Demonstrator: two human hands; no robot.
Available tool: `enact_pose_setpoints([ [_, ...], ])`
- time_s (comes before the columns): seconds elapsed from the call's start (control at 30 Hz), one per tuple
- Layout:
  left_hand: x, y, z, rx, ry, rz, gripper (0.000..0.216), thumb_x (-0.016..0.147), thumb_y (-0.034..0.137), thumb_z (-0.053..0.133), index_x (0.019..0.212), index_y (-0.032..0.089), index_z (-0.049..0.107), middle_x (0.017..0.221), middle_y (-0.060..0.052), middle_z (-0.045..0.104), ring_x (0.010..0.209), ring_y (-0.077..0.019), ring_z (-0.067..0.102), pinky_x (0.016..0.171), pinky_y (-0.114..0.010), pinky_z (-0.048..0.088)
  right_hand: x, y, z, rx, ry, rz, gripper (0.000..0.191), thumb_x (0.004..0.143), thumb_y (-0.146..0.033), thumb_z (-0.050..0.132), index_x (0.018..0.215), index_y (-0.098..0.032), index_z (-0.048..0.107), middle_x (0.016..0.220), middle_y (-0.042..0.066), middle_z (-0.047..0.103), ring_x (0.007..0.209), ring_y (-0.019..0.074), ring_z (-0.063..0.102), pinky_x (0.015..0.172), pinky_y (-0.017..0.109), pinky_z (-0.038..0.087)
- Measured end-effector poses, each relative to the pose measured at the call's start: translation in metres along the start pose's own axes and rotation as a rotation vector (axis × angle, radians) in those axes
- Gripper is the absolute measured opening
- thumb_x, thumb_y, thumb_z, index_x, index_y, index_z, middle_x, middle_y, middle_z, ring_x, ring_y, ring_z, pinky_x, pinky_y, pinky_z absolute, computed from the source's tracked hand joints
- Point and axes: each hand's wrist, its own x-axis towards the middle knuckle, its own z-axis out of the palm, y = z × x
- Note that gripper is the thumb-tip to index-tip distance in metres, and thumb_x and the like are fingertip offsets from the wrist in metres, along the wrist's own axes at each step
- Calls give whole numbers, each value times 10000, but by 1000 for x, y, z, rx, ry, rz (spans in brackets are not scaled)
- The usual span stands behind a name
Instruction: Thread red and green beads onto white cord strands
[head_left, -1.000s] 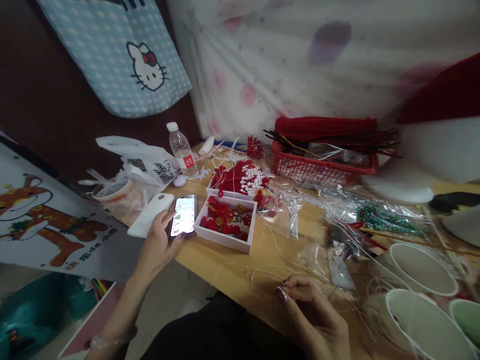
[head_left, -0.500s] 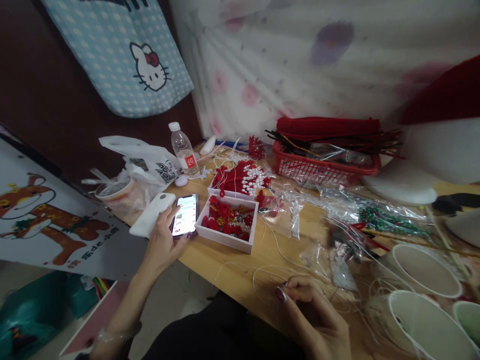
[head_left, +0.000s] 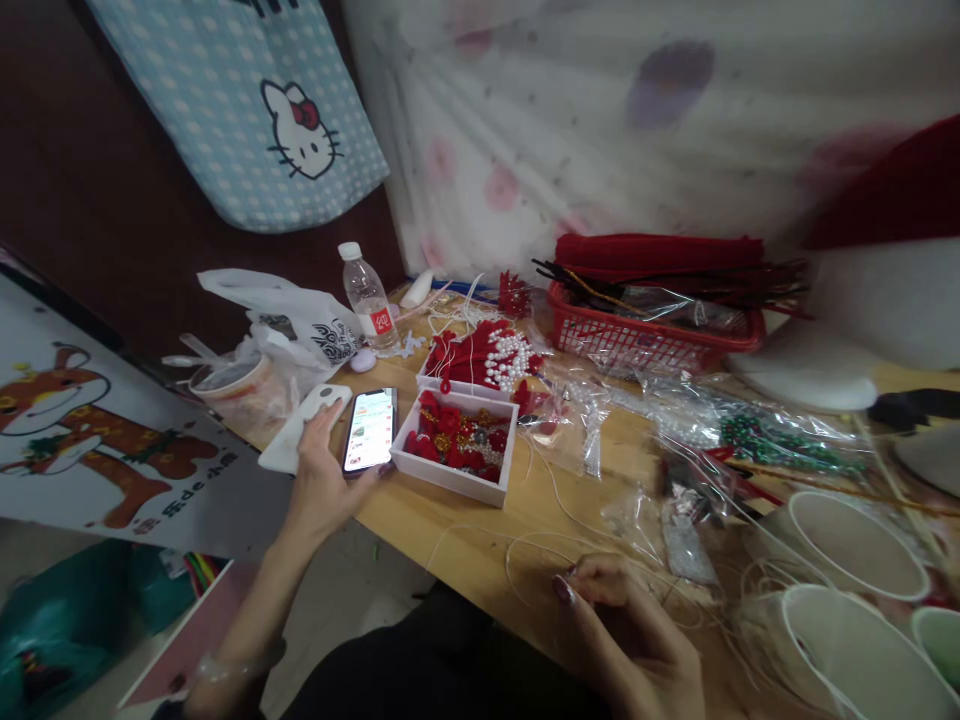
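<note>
My left hand (head_left: 324, 478) is open, its fingers stretched over a white phone-shaped object (head_left: 289, 440). Its thumb reaches the lower edge of a smartphone (head_left: 370, 430) with a lit screen, lying on the table. Near the front edge, my right hand (head_left: 626, 620) pinches thumb and forefinger together; whatever sits between the tips is too small to make out. A thin white cord (head_left: 508, 572) loops on the wood beside those fingertips. A white box (head_left: 450, 484) of red and gold ornaments stands right of the smartphone.
Behind it is another box (head_left: 429, 383) with red pieces and white beads. A water bottle (head_left: 369, 300) and plastic bag (head_left: 262, 290) stand back left. A red basket (head_left: 645, 340) is at the back; clear bags with green beads (head_left: 780, 445) and white cups (head_left: 847, 640) lie right.
My left fingers have shifted slightly left, off the smartphone's side and onto the white object. My right hand keeps its pinch in nearly the same place.
</note>
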Motion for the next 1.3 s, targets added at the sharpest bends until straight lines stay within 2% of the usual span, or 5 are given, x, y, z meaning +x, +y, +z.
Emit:
enact_pose_setpoints([
  [0.17, -12, -5, -7, 31, 115, 60, 802, 831, 427, 643, 1493, 127, 305, 1398, -213, 440, 1336, -386, 436, 1114, -575, 363, 0, 0, 1, 11, -12, 0, 122, 813, -236, 741, 699, -227, 697, 783, 21, 646, 696, 144, 614, 601, 198, 483],
  [0.7, -35, 0, -9, -4, -58, -59, 570, 785, 435, 642, 1290, 195, 535, 1218, -142, 621, 1252, -382, 534, 1112, -632, 350, 0, -2, 0, -42, 1, -7, 151, 815, -266, 737, 681, -210, 695, 774, 49, 655, 700, 173, 626, 612, 238, 502],
  [0.93, -16, -5, -2, -41, -195, -103, 810, 814, 434, 624, 1476, 87, 312, 1469, -233, 432, 1389, -392, 398, 1145, -577, 343, 0, -4, 0, -39, 6, -9, 132, 809, -255, 742, 689, -217, 699, 776, 37, 655, 691, 163, 623, 599, 222, 498],
  [1.13, -12, -5, -2, -40, -224, -140, 676, 818, 443, 617, 1374, 106, 435, 1421, -230, 473, 1345, -389, 461, 1118, -562, 379, 1, -3, 2, -36, -26, -19, 128, 823, -241, 731, 705, -219, 689, 775, 30, 652, 684, 151, 620, 595, 212, 494],
  [1.3, 4, -7, 2, -66, -286, -168, 819, 803, 474, 651, 1436, 105, 287, 1468, -264, 441, 1382, -398, 430, 1109, -595, 382, 2, -3, 0, -72, -36, -41, 137, 824, -248, 730, 699, -217, 684, 761, 35, 656, 693, 162, 631, 598, 218, 506],
])
